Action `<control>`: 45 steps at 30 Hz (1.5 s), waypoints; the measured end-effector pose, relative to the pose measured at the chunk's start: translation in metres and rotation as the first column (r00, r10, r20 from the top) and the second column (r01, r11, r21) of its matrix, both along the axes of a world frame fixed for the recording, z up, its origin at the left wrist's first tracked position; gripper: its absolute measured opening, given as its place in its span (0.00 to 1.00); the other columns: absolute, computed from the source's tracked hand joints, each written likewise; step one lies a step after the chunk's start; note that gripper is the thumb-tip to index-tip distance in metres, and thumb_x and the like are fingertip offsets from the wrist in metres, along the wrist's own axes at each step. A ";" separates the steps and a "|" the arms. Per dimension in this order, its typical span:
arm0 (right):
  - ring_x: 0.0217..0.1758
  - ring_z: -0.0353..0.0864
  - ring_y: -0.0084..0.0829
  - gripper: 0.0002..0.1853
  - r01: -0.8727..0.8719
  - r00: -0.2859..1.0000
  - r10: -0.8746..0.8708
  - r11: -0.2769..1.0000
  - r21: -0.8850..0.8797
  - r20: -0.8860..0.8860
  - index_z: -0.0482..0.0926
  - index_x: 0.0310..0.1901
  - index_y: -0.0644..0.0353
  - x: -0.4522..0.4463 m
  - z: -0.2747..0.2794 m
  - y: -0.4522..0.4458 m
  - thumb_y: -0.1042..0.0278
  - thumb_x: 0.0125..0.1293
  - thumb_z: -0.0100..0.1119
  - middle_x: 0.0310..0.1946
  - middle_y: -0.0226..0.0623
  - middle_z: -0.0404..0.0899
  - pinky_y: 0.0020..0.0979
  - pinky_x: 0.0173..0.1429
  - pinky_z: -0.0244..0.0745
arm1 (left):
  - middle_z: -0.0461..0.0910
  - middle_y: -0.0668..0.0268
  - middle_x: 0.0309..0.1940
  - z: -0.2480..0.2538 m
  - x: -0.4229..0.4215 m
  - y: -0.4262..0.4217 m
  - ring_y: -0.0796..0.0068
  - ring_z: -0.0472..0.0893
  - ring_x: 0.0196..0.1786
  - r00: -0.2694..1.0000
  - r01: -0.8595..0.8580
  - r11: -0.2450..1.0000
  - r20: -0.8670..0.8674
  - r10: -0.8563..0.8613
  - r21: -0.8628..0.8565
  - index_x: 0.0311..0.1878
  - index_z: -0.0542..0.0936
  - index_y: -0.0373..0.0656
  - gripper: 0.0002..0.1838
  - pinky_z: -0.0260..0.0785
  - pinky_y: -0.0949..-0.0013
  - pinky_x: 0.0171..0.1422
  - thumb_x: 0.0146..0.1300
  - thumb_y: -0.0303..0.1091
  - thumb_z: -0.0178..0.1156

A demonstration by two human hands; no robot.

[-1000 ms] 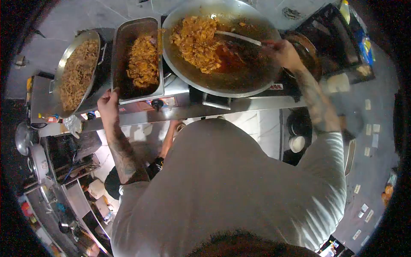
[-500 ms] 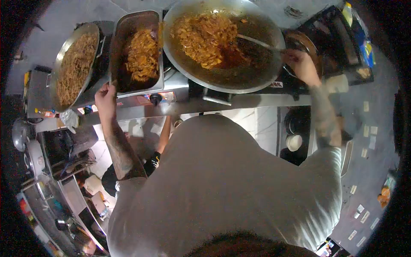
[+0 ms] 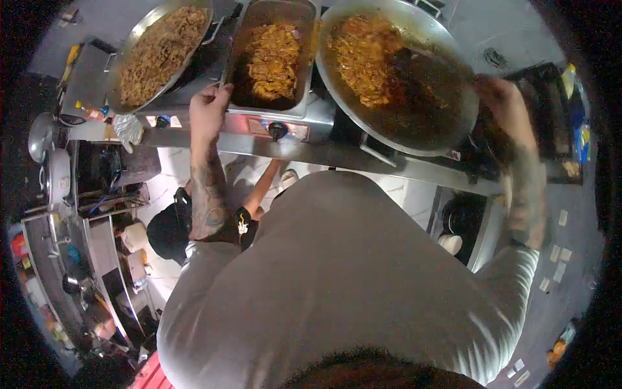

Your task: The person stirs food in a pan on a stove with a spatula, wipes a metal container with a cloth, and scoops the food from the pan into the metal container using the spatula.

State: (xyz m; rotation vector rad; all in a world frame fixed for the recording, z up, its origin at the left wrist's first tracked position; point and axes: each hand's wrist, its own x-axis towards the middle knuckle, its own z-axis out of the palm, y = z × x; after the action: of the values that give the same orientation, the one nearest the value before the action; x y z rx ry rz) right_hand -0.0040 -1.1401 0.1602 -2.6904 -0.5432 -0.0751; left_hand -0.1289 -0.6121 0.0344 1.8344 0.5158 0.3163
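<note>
My left hand (image 3: 210, 111) pinches the near left corner of a rectangular metal pan (image 3: 304, 97). Saucy cooked meat (image 3: 273, 61) lies inside that pan. At the right rim of a large, wide metal pan (image 3: 389, 144), my right hand (image 3: 502, 100) is closed, its fingers partly blurred. A long-handled metal utensil showed in this hand a moment earlier; now its handle is hard to make out. More saucy meat (image 3: 366, 61) sits in the left part of the wide pan, with dark liquid to its right.
A round pan of browned food (image 3: 162, 55) stands at the left. Burner knobs (image 3: 277, 131) line the stove front. A white glove (image 3: 129, 131) hangs over the left edge. Below, another person's arm (image 3: 264, 188) and dark cap (image 3: 172, 227) are close to the counter.
The view has shifted, so the pans appear farther right and higher. My left hand stays on the rectangular pan's corner. The utensil's handle, plain across the wide pan before, is now indistinct.
</note>
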 end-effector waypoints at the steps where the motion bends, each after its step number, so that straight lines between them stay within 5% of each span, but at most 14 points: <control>1: 0.41 0.79 0.30 0.13 -0.046 0.997 0.048 0.999 0.020 -0.068 0.80 0.48 0.66 0.002 0.017 0.026 0.75 0.62 0.58 0.38 0.41 0.83 0.30 0.49 0.73 | 0.67 0.78 0.17 0.000 0.000 -0.001 0.88 0.61 0.22 0.998 0.008 1.000 0.058 -0.010 0.030 0.22 0.76 0.41 0.15 0.50 0.76 0.25 0.63 0.36 0.62; 4: 0.46 0.83 0.37 0.14 -0.108 0.973 0.115 0.993 0.047 -0.202 0.81 0.48 0.64 0.011 0.042 0.095 0.75 0.60 0.60 0.42 0.46 0.84 0.33 0.54 0.75 | 0.66 0.79 0.17 -0.001 0.001 -0.001 0.88 0.60 0.23 0.989 0.014 0.996 0.146 -0.027 0.091 0.20 0.75 0.40 0.18 0.50 0.76 0.26 0.64 0.38 0.62; 6: 0.36 0.79 0.26 0.13 -0.302 0.952 0.306 0.941 -0.151 0.001 0.82 0.48 0.58 0.028 0.044 0.135 0.64 0.65 0.59 0.33 0.39 0.82 0.31 0.41 0.74 | 0.66 0.79 0.16 0.003 -0.001 -0.006 0.87 0.60 0.22 0.997 -0.041 0.998 0.065 0.044 -0.041 0.20 0.74 0.39 0.19 0.50 0.76 0.26 0.65 0.39 0.62; 9: 0.37 0.80 0.26 0.13 -0.400 0.876 0.472 0.829 -0.391 0.103 0.82 0.48 0.55 0.009 0.067 0.213 0.61 0.65 0.60 0.34 0.39 0.83 0.33 0.42 0.75 | 0.66 0.79 0.16 0.004 0.000 -0.008 0.87 0.60 0.22 0.994 -0.060 0.998 0.093 0.058 0.019 0.21 0.75 0.38 0.20 0.51 0.75 0.25 0.66 0.40 0.61; 11: 0.29 0.83 0.45 0.08 -0.257 0.875 0.456 0.724 -0.640 0.164 0.85 0.32 0.52 0.014 0.061 0.240 0.62 0.56 0.57 0.24 0.45 0.81 0.43 0.32 0.78 | 0.66 0.79 0.16 -0.001 0.001 -0.002 0.87 0.60 0.22 0.995 -0.048 0.998 0.093 0.043 0.051 0.21 0.76 0.38 0.20 0.50 0.75 0.25 0.66 0.41 0.61; 14: 0.29 0.83 0.44 0.09 -0.045 0.808 0.457 0.678 -0.734 0.372 0.84 0.33 0.52 0.017 0.056 0.251 0.61 0.58 0.57 0.25 0.43 0.82 0.45 0.35 0.78 | 0.67 0.77 0.16 0.004 -0.002 -0.001 0.87 0.61 0.22 0.996 -0.007 0.997 0.088 0.001 0.072 0.21 0.76 0.36 0.20 0.52 0.75 0.25 0.65 0.41 0.62; 21: 0.36 0.84 0.44 0.14 -0.120 0.960 0.223 0.874 -0.470 0.170 0.85 0.42 0.55 0.013 0.083 0.207 0.58 0.63 0.55 0.34 0.45 0.84 0.41 0.43 0.79 | 0.73 0.69 0.18 -0.011 0.002 0.004 0.83 0.68 0.26 0.971 -0.015 0.980 0.236 -0.033 0.200 0.25 0.79 0.31 0.19 0.63 0.72 0.30 0.62 0.40 0.63; 22: 0.37 0.82 0.36 0.14 -0.170 0.968 0.226 0.907 -0.385 0.105 0.84 0.45 0.56 0.032 0.075 0.186 0.59 0.64 0.58 0.35 0.42 0.84 0.37 0.44 0.77 | 0.73 0.69 0.18 -0.008 0.001 0.003 0.83 0.68 0.26 0.970 0.000 0.981 0.238 -0.048 0.194 0.25 0.79 0.31 0.19 0.63 0.72 0.30 0.62 0.40 0.63; 24: 0.38 0.80 0.27 0.15 -0.195 0.976 0.216 0.935 -0.296 0.039 0.82 0.48 0.57 0.045 0.072 0.146 0.59 0.64 0.60 0.35 0.39 0.83 0.33 0.45 0.74 | 0.75 0.67 0.21 -0.002 0.000 0.005 0.84 0.70 0.28 1.000 0.006 0.993 -0.003 -0.006 0.122 0.25 0.79 0.31 0.19 0.63 0.73 0.32 0.62 0.40 0.63; 26: 0.40 0.81 0.30 0.16 -0.166 0.986 0.159 0.972 -0.167 -0.057 0.82 0.47 0.60 0.042 0.074 0.109 0.59 0.63 0.62 0.38 0.40 0.84 0.31 0.48 0.74 | 0.77 0.66 0.23 -0.012 0.004 0.010 0.83 0.71 0.30 0.997 0.034 0.993 0.068 -0.042 0.114 0.26 0.80 0.31 0.18 0.63 0.74 0.34 0.63 0.38 0.63; 34: 0.46 0.82 0.42 0.15 0.130 0.991 -0.116 0.796 -0.592 0.061 0.82 0.45 0.60 -0.007 0.106 -0.018 0.59 0.61 0.63 0.40 0.45 0.83 0.36 0.52 0.74 | 0.67 0.78 0.17 -0.002 0.001 0.001 0.88 0.63 0.18 1.000 0.005 1.000 0.001 -0.005 0.015 0.26 0.79 0.41 0.18 0.57 0.79 0.19 0.64 0.45 0.63; 37: 0.45 0.79 0.45 0.15 0.219 0.968 0.001 0.473 -0.853 0.249 0.80 0.43 0.55 -0.016 0.105 -0.041 0.55 0.60 0.62 0.36 0.43 0.79 0.44 0.49 0.74 | 0.64 0.79 0.16 -0.006 0.003 0.000 0.89 0.61 0.17 0.997 0.013 0.998 0.079 -0.017 0.060 0.24 0.76 0.44 0.18 0.56 0.79 0.16 0.64 0.46 0.62; 44: 0.43 0.81 0.44 0.13 0.058 0.990 0.087 0.454 -0.889 0.109 0.82 0.42 0.53 -0.014 0.069 -0.035 0.57 0.59 0.62 0.36 0.43 0.81 0.43 0.47 0.76 | 0.64 0.79 0.16 0.001 0.002 -0.010 0.89 0.60 0.18 0.999 -0.050 0.998 0.017 0.051 -0.029 0.26 0.77 0.45 0.16 0.56 0.79 0.16 0.64 0.45 0.63; 45: 0.41 0.81 0.44 0.13 0.058 0.993 0.048 0.567 -0.822 0.104 0.83 0.40 0.54 -0.008 0.055 -0.037 0.57 0.58 0.63 0.35 0.42 0.82 0.43 0.46 0.76 | 0.64 0.80 0.16 -0.006 0.004 -0.006 0.89 0.60 0.19 0.996 -0.040 0.999 0.075 0.041 -0.017 0.25 0.77 0.44 0.16 0.54 0.79 0.17 0.64 0.44 0.63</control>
State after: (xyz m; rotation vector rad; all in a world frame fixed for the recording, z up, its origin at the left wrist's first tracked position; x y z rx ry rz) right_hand -0.0116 -1.1772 0.2148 -3.6424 -0.7460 0.0426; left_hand -0.1246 -0.6185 0.0288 1.7919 0.5021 0.4066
